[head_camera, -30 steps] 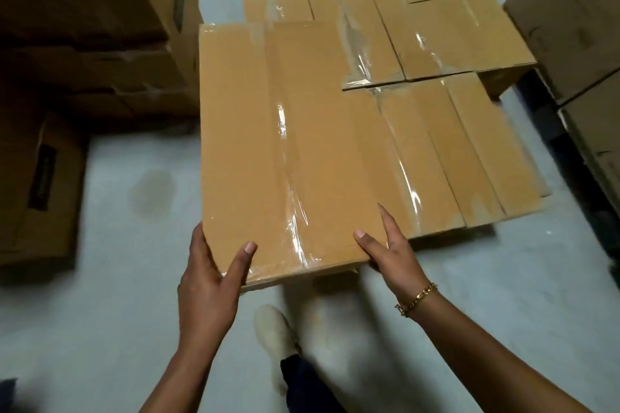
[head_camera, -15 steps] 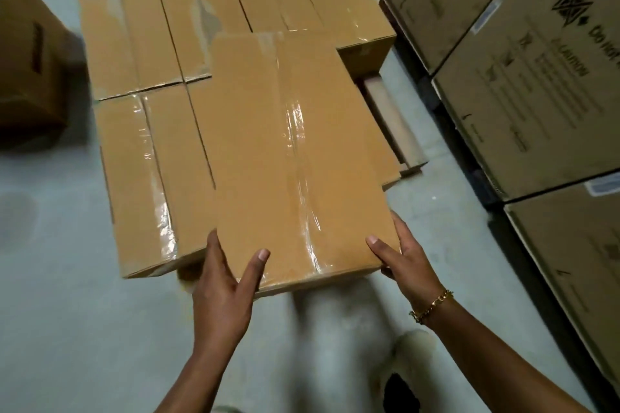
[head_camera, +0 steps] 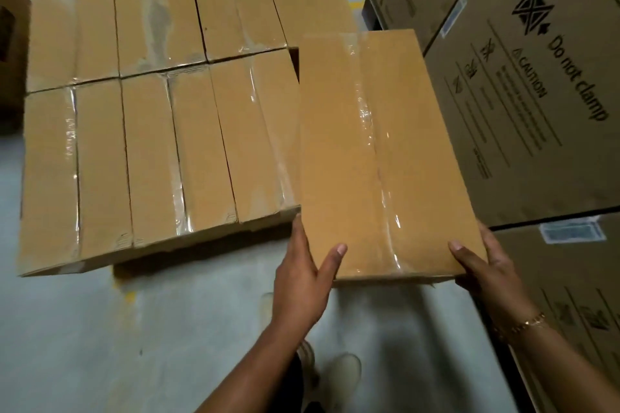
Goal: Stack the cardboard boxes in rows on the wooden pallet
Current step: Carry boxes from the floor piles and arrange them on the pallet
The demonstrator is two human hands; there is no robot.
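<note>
Two rows of cardboard boxes (head_camera: 151,144) are stacked — a further box (head_camera: 379,151), gripped by left hand (head_camera: 302,282) and right hand (head_camera: 486,271), is held unplaced at the hidden pallet's right edge.

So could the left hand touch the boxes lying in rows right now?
Probably yes: the left hand is right beside the near row, nothing between. But it grips the carried box, so it would need to let go.
</note>
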